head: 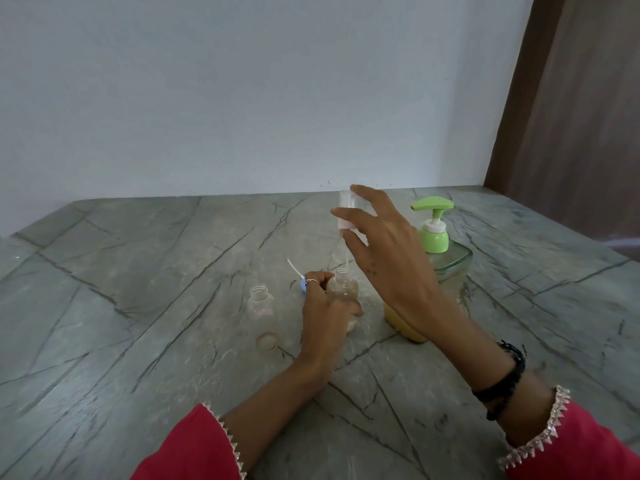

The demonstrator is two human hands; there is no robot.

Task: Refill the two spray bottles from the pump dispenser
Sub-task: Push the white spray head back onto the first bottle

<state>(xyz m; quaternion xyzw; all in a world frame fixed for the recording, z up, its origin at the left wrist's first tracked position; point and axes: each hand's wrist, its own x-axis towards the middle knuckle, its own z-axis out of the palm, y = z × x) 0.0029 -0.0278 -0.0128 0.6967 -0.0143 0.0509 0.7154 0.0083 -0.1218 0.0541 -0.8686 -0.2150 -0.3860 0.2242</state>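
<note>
Two small clear spray bottles stand uncapped on the grey stone counter. My left hand [327,308] grips the right-hand bottle [343,289] by its body. Raised above that bottle, my right hand [384,251] holds its white spray cap [345,209], whose thin dip tube hangs down toward the bottle's open neck. The other bottle [261,313] stands free to the left. A blue spray head with a white tube [298,277] lies on the counter behind my left hand. The pump dispenser [440,244], clear with a green pump and yellow liquid, stands at the right, partly hidden by my right arm.
A pale wall runs along the back of the counter [138,306]. A brown curtain [581,116] hangs at the far right. Red sleeves with trimmed cuffs cover both forearms near the bottom edge.
</note>
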